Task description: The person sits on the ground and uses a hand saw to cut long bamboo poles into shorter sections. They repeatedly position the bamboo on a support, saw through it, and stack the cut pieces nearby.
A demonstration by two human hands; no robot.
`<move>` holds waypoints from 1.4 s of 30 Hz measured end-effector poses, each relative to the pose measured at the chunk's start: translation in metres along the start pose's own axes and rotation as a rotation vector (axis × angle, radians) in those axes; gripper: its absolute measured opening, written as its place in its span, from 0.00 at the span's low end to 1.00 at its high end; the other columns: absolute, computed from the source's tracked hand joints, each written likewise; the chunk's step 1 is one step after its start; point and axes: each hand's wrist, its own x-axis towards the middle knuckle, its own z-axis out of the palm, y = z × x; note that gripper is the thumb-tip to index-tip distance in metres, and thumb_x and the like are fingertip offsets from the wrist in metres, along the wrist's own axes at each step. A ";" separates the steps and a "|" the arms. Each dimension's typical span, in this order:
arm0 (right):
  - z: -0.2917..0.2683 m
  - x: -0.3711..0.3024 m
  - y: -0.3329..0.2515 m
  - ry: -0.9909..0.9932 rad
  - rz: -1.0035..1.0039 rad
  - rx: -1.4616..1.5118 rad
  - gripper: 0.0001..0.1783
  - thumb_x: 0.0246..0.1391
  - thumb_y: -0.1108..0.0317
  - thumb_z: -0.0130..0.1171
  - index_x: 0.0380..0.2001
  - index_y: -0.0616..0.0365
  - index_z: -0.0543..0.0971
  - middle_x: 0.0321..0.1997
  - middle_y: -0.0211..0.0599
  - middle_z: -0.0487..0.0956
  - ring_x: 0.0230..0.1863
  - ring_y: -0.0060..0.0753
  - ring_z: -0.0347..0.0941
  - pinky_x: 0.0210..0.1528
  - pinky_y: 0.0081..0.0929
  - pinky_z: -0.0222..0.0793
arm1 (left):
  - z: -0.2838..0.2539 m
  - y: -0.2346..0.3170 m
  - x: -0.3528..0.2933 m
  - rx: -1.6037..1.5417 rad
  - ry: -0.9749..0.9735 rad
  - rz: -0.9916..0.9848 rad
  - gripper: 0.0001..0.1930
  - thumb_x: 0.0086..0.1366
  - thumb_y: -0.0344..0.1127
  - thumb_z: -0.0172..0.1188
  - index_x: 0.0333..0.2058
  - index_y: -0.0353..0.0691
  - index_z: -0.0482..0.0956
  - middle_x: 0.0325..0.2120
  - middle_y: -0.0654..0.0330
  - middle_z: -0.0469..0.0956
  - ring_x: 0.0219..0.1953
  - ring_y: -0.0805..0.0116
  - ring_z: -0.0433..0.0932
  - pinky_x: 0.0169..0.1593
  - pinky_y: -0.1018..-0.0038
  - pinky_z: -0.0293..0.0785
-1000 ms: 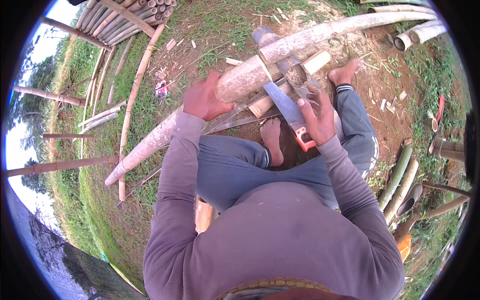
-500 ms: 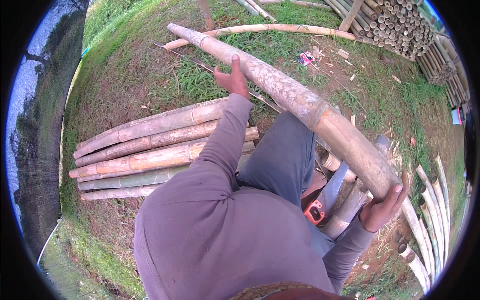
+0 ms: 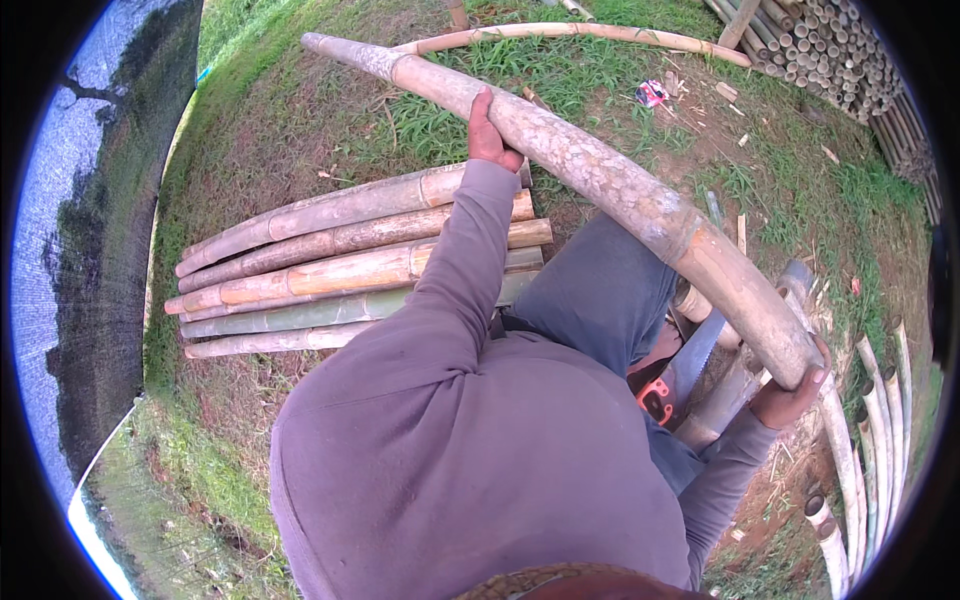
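Note:
A thick, mottled bamboo pole (image 3: 600,180) slants across in front of me, from the far left down to the near right, passing over my bent knee. My left hand (image 3: 492,140) holds its upper part from the near side, thumb up along it and the other fingers hidden beneath. At the near end, my right hand (image 3: 790,400) is wrapped round the butt of the pole. Below that end, by my leg, rests a handsaw (image 3: 690,365) with an orange handle, beside a shorter bamboo piece (image 3: 725,400).
Several cut bamboo poles (image 3: 320,270) lie side by side on the grass to my left. A long curved bamboo (image 3: 570,30) lies beyond. Stacked bamboo (image 3: 830,50) fills the far right, and thinner poles (image 3: 880,440) lie at the right. A small red-and-white packet (image 3: 651,93) is on the ground.
My left hand has closed on the pole, its fingers now under it. The view has shifted a little, and the thin strip beneath the pole no longer shows.

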 end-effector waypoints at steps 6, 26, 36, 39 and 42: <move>0.040 0.073 0.055 -0.172 0.277 0.196 0.35 0.78 0.43 0.43 0.64 0.68 0.74 0.62 0.54 0.79 0.65 0.48 0.76 0.71 0.45 0.68 | -0.031 0.080 -0.049 0.110 0.193 0.217 0.28 0.70 0.50 0.70 0.58 0.35 0.74 0.50 0.52 0.82 0.49 0.54 0.84 0.54 0.54 0.83; 0.340 -0.021 -0.025 -1.320 -0.143 -0.623 0.40 0.76 0.35 0.45 0.55 0.68 0.81 0.51 0.59 0.84 0.57 0.56 0.81 0.61 0.48 0.70 | -0.296 0.310 -0.202 0.134 0.963 0.701 0.38 0.65 0.46 0.75 0.60 0.18 0.73 0.52 0.44 0.83 0.45 0.50 0.87 0.51 0.54 0.87; 0.328 -0.109 -0.005 -1.372 -0.735 -1.014 0.25 0.63 0.45 0.65 0.53 0.51 0.85 0.54 0.43 0.85 0.60 0.50 0.79 0.68 0.56 0.62 | -0.416 0.236 -0.231 1.344 1.826 -0.274 0.74 0.48 0.59 0.82 0.79 0.36 0.37 0.76 0.29 0.45 0.72 0.36 0.65 0.72 0.48 0.67; 0.313 -0.102 -0.003 -1.180 -0.733 -0.746 0.20 0.59 0.55 0.70 0.51 0.51 0.85 0.52 0.40 0.85 0.58 0.48 0.79 0.69 0.54 0.62 | -0.420 0.234 -0.241 1.371 1.808 -0.218 0.71 0.50 0.52 0.80 0.79 0.35 0.36 0.70 0.33 0.54 0.69 0.39 0.68 0.70 0.50 0.70; 0.295 -0.102 -0.016 -1.086 -0.792 -0.580 0.17 0.58 0.62 0.72 0.50 0.52 0.86 0.51 0.38 0.85 0.57 0.47 0.79 0.69 0.51 0.62 | -0.393 0.232 -0.228 1.324 1.815 -0.211 0.65 0.49 0.45 0.78 0.78 0.40 0.43 0.65 0.37 0.58 0.65 0.42 0.71 0.69 0.54 0.72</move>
